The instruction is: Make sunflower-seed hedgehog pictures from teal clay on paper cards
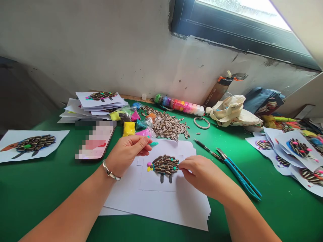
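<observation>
A hedgehog figure made of striped sunflower seeds [164,164] lies on the top sheet of a white paper stack [161,201] before me. My left hand [127,152] is closed in a pinch on a small teal piece of clay [153,144] just above the figure. A silver bracelet [110,172] is on that wrist. My right hand [200,173] is pinched at the figure's right edge, fingertips touching the seeds; what it holds is too small to see.
A loose heap of sunflower seeds [168,125] and small clay bags [129,128] sit behind the paper. A phone [94,144] lies to the left, blue craft knives [239,174] to the right, finished seed pictures [29,144] on both sides, a green mat [50,188] underneath.
</observation>
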Available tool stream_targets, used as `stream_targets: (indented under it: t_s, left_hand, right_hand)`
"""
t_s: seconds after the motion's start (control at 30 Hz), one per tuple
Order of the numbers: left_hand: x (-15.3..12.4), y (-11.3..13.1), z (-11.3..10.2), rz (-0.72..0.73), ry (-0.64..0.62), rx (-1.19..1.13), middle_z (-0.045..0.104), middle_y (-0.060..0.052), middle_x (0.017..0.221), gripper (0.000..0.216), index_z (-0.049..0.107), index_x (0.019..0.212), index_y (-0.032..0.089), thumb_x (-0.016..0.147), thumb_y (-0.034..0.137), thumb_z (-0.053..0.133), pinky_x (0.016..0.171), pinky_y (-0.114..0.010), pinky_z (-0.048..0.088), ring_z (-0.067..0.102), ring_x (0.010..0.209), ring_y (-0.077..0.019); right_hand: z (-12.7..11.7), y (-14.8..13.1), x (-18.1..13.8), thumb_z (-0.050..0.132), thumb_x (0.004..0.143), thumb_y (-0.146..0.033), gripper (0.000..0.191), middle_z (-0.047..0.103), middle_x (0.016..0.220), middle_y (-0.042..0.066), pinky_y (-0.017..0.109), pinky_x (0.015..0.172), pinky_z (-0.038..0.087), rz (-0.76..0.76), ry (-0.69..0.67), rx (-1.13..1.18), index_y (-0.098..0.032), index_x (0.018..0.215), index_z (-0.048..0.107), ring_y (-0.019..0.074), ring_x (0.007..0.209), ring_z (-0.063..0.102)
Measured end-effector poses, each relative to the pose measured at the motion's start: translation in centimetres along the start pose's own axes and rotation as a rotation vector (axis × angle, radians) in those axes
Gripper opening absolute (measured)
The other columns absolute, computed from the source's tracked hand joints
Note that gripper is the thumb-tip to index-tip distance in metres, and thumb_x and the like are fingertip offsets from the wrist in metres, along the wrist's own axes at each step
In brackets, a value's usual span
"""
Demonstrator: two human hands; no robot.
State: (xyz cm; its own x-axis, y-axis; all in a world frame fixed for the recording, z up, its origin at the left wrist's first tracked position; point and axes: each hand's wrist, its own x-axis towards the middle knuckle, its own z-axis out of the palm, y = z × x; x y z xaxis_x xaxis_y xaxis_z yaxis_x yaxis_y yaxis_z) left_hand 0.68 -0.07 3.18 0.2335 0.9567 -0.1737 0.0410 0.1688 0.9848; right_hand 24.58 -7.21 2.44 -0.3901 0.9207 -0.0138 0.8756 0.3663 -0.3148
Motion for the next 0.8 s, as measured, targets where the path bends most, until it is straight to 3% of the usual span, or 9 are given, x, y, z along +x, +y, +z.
stream_targets:
  t_s: [0.13, 0.37, 0.53, 0.8]
  left_hand:
    - [0.05, 0.01, -0.01, -0.002, -0.003, 0.004, 0.07, -0.006, 0.077, 0.033, 0.074, 0.075, 0.016, 0.073, 0.049, 0.074, 0.068, -0.03, 0.056, 0.064, 0.068, -0.0166]
    - [0.05, 0.15, 0.08, 0.006, -0.003, 0.004, 0.07, -0.006, 0.077, 0.032, 0.075, 0.074, 0.016, 0.073, 0.048, 0.074, 0.068, -0.03, 0.056, 0.064, 0.068, -0.017]
    - [0.07, 0.01, 0.09, 0.001, -0.008, -0.003, 0.07, -0.005, 0.074, 0.03, 0.075, 0.077, 0.017, 0.074, 0.047, 0.074, 0.068, -0.03, 0.056, 0.064, 0.067, -0.0166]
    - [0.2, -0.15, 0.1, 0.009, -0.021, 0.034, 0.069, -0.005, 0.078, 0.03, 0.074, 0.075, 0.017, 0.077, 0.047, 0.071, 0.068, -0.029, 0.056, 0.064, 0.069, -0.0162]
  right_hand:
    - [-0.16, -0.14, -0.09, 0.047, 0.085, -0.009, 0.027, 0.06, 0.064, 0.0, 0.026, 0.056, 0.032, 0.001, -0.076, -0.013, -0.022, 0.068, 0.064, 0.0142, 0.061, 0.053]
    - [-0.29, -0.58, 0.19, 0.046, 0.085, -0.008, 0.026, 0.061, 0.068, 0.0, 0.025, 0.056, 0.033, 0.007, -0.089, 0.042, -0.022, 0.073, 0.064, 0.0141, 0.064, 0.055]
    - [-0.33, -0.38, 0.07, 0.046, 0.086, -0.009, 0.026, 0.057, 0.063, -0.001, 0.024, 0.054, 0.031, 0.005, -0.099, 0.023, -0.021, 0.065, 0.057, 0.0126, 0.059, 0.049]
    - [-0.52, -0.69, 0.2, 0.044, 0.087, -0.009, 0.025, 0.06, 0.07, -0.001, 0.025, 0.058, 0.033, 0.043, -0.119, 0.048, -0.023, 0.076, 0.061, 0.0139, 0.063, 0.05]
